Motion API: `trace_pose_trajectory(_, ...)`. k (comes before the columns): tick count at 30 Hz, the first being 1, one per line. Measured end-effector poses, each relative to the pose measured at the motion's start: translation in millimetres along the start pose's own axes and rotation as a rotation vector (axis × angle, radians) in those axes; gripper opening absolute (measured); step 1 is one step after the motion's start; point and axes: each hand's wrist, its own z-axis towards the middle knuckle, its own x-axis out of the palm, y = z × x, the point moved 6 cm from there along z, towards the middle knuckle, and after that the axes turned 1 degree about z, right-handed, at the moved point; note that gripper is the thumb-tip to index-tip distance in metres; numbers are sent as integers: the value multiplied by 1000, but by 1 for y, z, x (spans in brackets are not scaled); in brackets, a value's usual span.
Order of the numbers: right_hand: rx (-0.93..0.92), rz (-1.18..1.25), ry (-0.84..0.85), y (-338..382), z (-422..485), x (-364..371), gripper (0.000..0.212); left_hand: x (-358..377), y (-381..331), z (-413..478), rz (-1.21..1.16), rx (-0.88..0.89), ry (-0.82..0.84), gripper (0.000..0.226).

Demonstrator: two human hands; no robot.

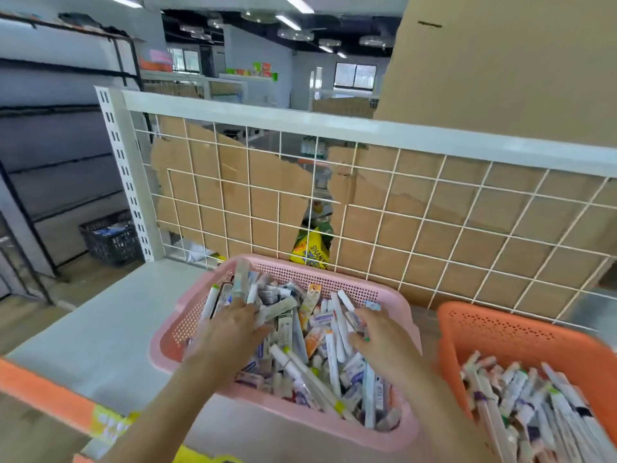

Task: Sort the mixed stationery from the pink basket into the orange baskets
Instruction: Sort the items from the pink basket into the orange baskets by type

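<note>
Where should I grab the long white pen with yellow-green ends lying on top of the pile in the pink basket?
Pinch the long white pen at mid-barrel, coming straight down from above with your fingers across its width. It lies flat and diagonal on top of the pile in the pink basket, so its middle looks exposed, while its ends run in among neighbouring items.

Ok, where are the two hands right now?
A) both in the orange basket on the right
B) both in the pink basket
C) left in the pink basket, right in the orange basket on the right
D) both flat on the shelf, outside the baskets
B: the left hand and right hand are both on the stationery in the pink basket; no hand is in the orange basket.
</note>
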Motion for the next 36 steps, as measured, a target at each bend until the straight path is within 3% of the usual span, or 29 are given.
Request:
trace_pose_trajectory(6, 74, -124, 76, 17, 20, 16, 21, 11, -5, 21, 109, 38, 32, 39)
trace_pose_trajectory(9, 98, -193, 94, 23, 30, 24, 43, 14, -6, 26, 141, 36, 77, 30)
trace_pose_trajectory(12, 142, -151, 64, 20, 38, 30, 45, 15, -6, 29, 111, 39, 114, 25)
trace_pose_trajectory(17, 182, -48, 60, 19, 37, 27, 25, 19, -1, 33, 74, 71, 97, 29)
trace_pose_trajectory(20, 200, -41, 68, 19, 35, 29, 22, 11, 3, 35, -95, 83, 15, 26)
trace_pose_trajectory(23, 219, -56, 108, 15, 36, 29, 36, 1, 3, 36, -140, 109, -60, 44)
trace_pose_trajectory(26, 225, -53, 155, 15, 38, 30, 38, -11, 9, 39, -362, 68, -185, 21)
trace_pose_trajectory(28, 253, -1, 142, 12, 39, 30, 34, -14, 11, 41, -571, 30, -213, 19)
trace_pose_trajectory(32, 325, 103, 47, 6, 40, 28, 14, -14, 9, 46, -677, 0, -179, 20)
trace_pose_trajectory(36, 320, 162, -96, 7, 37, 15, 26, -1, 12, 50, -783, -66, -36, 16)
